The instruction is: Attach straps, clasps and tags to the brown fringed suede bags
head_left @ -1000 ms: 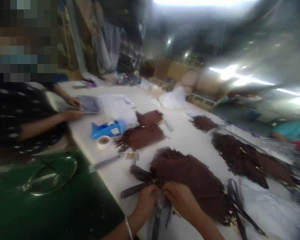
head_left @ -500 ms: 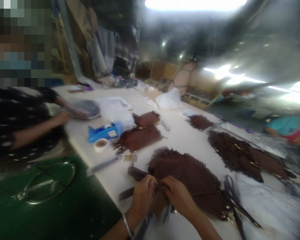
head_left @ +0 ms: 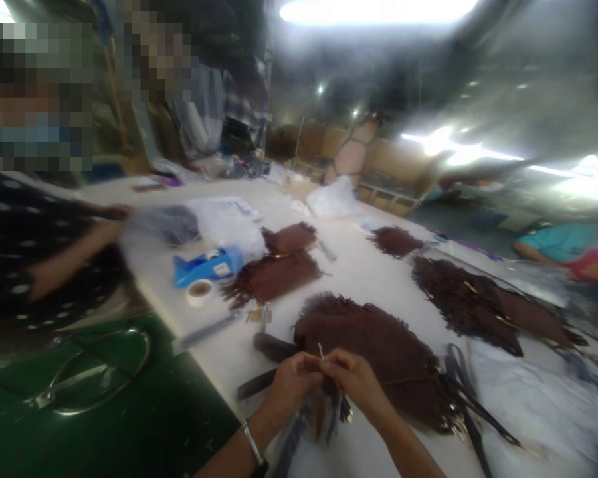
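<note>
My left hand (head_left: pixel 296 378) and my right hand (head_left: pixel 351 378) meet fingertip to fingertip, both closed in a pinch. Between them a thin white string (head_left: pixel 321 349) sticks up. Under the fingers hangs a brown card tag (head_left: pixel 319 418), blurred and partly covered. Just beyond my hands lies a dark brown fringed bag (head_left: pixel 369 338) on the white table (head_left: pixel 363 279). A dark strap (head_left: pixel 256 385) runs out on its left, and another strap (head_left: pixel 473 405) with metal clasps trails on its right.
Other fringed bags lie left (head_left: pixel 279 275) and right (head_left: pixel 483 302). A blue tape dispenser (head_left: pixel 206 267) stands near a tape roll (head_left: pixel 199 292). Clear plastic (head_left: pixel 538 398) spreads at right. A co-worker (head_left: pixel 44 252) in dotted clothing handles a bagged item at left; a metal-framed stool (head_left: pixel 99 372) stands below.
My hands have drawn together and the thin white string now shows above the fingertips. The tag has turned more edge-on. The co-worker's hands have shifted at the bagged item.
</note>
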Demonstrator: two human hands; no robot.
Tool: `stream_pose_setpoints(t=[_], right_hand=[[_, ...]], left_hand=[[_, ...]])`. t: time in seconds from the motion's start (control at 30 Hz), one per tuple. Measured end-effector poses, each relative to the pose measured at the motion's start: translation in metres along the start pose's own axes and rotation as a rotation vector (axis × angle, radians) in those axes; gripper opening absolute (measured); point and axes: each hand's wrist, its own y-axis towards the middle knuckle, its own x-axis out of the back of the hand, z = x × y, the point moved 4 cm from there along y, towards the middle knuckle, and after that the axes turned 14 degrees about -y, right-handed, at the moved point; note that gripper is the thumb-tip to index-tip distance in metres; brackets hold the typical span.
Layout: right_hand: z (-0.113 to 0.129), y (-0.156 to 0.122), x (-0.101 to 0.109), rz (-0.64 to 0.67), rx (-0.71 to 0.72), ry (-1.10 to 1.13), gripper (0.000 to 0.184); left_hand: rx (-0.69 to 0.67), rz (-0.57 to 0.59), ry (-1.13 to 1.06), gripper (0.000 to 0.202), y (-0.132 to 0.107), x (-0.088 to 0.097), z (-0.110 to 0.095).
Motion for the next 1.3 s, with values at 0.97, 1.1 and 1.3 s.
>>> stream_pose_setpoints(t=[0.97,1.1,1.3], right_hand=[[0.01,-0.02,-0.012,-0.223,0.266,-0.566,0.019],[0.009,-0.054,-0.012,-0.327,0.359,-0.57,0.021],[0.002,-0.091,-0.039,-0.352,0.591,-0.882,0.053]], left_hand=[[0.25,0.163,-0.053,0.025,-0.008,-0.001,-0.006],[0.261,0.069,-0.133,0.031,-0.004,0.007,-0.006],[0.234,0.006,-0.26,0.034,-0.005,0.013,-0.004]])
